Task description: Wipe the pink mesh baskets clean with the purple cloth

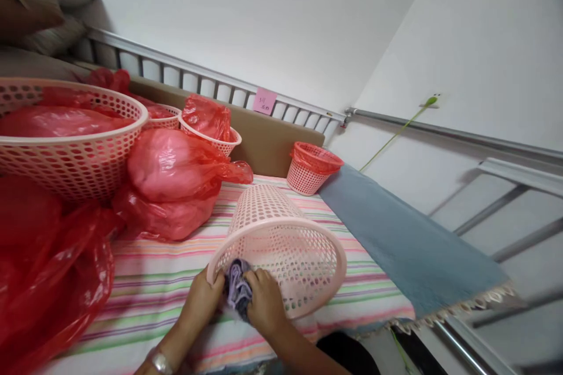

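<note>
A pale pink plastic basket (266, 203) with a mesh of holes lies on its side on the striped cloth (153, 290), its mouth tilted toward me. My left hand (201, 301) is closed on the left part of its rim. In my right hand (266, 303), at the basket's mouth, is a bunched purple and dark grey cloth (238, 283), pressed against the inner wall near the left rim. The fingertips of my left hand come close to this cloth; whether they touch it is hidden.
On the left stand a large pink basket (88, 169) with red bags and a stuffed red plastic bag (171, 181). Farther back are a basket (233, 143) and a red-lined basket (307, 178). A blue cover (391, 228) lies right, by the metal rail (461, 133).
</note>
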Demonstrator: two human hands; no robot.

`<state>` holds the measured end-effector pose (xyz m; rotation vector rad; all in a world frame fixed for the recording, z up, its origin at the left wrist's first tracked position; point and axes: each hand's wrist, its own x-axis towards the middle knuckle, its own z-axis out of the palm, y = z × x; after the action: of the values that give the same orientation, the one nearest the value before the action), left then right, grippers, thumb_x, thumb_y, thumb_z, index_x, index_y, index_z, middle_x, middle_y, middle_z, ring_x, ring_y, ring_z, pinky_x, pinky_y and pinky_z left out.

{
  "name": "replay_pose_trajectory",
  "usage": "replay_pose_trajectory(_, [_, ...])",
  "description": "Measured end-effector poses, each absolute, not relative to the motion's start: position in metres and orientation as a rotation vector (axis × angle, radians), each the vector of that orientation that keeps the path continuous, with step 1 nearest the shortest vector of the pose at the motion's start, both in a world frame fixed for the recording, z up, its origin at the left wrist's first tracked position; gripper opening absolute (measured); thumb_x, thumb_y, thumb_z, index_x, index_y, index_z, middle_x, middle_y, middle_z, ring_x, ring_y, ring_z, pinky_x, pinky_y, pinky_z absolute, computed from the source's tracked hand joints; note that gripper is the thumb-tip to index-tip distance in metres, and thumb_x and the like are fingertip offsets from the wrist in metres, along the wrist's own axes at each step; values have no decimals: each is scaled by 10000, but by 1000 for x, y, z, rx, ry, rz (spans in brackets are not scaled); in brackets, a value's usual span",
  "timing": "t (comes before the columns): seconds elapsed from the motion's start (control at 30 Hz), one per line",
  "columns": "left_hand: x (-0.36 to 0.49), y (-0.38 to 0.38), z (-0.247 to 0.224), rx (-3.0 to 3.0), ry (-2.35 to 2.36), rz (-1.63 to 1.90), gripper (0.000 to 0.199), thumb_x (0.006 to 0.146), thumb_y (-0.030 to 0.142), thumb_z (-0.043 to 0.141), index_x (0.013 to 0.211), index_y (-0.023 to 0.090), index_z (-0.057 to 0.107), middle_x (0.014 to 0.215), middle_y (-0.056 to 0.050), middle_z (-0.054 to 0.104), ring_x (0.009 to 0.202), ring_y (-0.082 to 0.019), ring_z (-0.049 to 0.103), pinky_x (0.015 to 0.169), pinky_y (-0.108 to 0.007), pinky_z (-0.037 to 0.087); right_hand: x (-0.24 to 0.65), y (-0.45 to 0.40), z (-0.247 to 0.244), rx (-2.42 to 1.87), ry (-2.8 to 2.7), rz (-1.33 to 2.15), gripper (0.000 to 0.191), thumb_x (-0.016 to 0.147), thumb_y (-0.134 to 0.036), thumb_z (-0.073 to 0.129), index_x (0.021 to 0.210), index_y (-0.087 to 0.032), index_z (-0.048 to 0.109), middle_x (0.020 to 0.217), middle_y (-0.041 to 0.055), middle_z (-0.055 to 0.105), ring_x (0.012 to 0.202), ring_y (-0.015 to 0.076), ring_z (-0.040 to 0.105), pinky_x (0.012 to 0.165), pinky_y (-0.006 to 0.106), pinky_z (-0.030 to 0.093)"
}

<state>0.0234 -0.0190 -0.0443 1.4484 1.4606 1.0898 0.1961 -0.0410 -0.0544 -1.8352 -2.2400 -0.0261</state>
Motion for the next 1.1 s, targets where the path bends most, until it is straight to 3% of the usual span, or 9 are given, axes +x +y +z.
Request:
replay_pose_trajectory(0.2, [23, -19, -37, 1512, 1347, 1111, 259, 779, 211, 395, 847, 132, 631, 769, -57, 682, 740, -197, 634, 659, -264, 453, 198, 50, -57, -1981, -2106, -249, 384, 778, -133, 474, 1137, -199, 592, 918, 97, 620, 867, 230, 556, 769, 314, 394])
replay_pose_trajectory(0.37, [21, -19, -33, 1505, 1324, 1086, 228, 783, 203, 390, 777, 148, 611, 782, -65, 686, 745, -193, 629, 684, -268, 454, 204, 110, -53, -2000, -1970, -214, 287, 877, -260, 421, 1052, -211, 643, 1062, 90, 648, 1027, 251, 548, 901, 345, 386])
replay_pose_trajectory(0.53, [19, -20, -31, 1460, 1302, 1067, 240, 785, 212, 395, 783, 139, 624, 819, -73, 696, 768, -193, 633, 681, -258, 460, 210, 128, -54, -1941, -2009, -162, 301, 882, -287, 432, 1095, -216, 632, 1168, 71, 620, 1156, 245, 487, 1007, 341, 311])
replay_pose_trajectory(0.63, [19, -19, -32, 1441, 1305, 1067, 273, 781, 215, 402, 864, 121, 645, 815, -70, 699, 771, -197, 638, 681, -258, 465, 210, 121, -52, -1922, -2057, -124, 333, 830, -241, 490, 1143, -238, 605, 1183, 60, 613, 1157, 234, 490, 970, 313, 339])
replay_pose_trajectory(0.83, [21, -15, -42, 1433, 1299, 1109, 325, 765, 213, 417, 965, 102, 648, 823, -67, 701, 777, -204, 641, 695, -267, 475, 196, 53, -50, -1967, -2145, 65, 415, 664, -124, 516, 1061, -217, 598, 973, 60, 630, 901, 203, 569, 763, 265, 398])
replay_pose_trajectory(1.1, [18, -21, -43, 1427, 1380, 1109, 261, 770, 274, 440, 758, 115, 647, 641, -35, 658, 635, -187, 616, 592, -253, 456, 199, -62, -40, -1639, -2464, 243, 319, 592, -172, 559, 900, -239, 607, 932, 29, 562, 870, 202, 507, 729, 274, 361])
